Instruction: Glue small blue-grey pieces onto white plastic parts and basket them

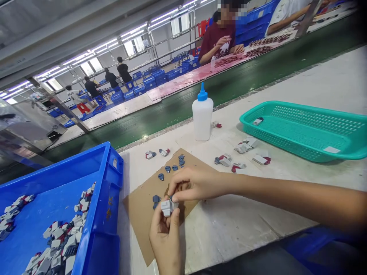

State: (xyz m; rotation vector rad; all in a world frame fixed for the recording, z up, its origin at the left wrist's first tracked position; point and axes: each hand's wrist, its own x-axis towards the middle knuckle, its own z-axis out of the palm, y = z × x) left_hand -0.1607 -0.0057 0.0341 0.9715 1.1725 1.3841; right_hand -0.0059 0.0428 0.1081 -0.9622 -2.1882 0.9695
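My left hand (168, 235) is closed around a small light-grey plastic toy part (166, 208), holding it up over a piece of brown cardboard (137, 214). With fingertips pinched at the top of that part, my right hand (197, 184) presses a small dark-blue piece (171, 198) against it. The fingers partly hide this piece. Several dark-blue toy pieces (161, 177) lie spread on the cardboard. Grey, red and blue toy parts (225, 159) are on the white table beyond my right wrist.
A blue crate (110, 191) holding many assembled parts stands at left. Behind the cardboard is a white bottle (202, 118) with a blue nozzle. A green basket (298, 149) sits at right. Past the green conveyor belt (172, 114), a person in a maroon shirt (210, 42) sits.
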